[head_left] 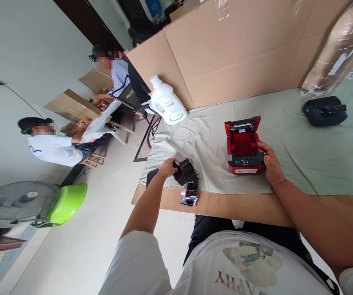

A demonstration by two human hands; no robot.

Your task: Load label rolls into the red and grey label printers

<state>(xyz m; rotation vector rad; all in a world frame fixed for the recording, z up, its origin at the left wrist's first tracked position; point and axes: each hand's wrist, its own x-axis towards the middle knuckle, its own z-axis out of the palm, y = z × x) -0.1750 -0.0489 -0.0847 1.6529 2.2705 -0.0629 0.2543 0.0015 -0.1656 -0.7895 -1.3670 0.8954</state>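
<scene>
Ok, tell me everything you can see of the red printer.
The red printer is a small boxy plastic unit sitting on the pale cloth. Its lid stands open at the back, showing an empty red bay. A white label runs along its front edge. The right hand rests against its right side; the left hand is apart from it.

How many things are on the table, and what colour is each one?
Red: 1, the open printer under the right hand.
Black: 2, the closed printer and the wrapped bundle in the left hand.
White: 1, the jug.
Total: 4.
</scene>
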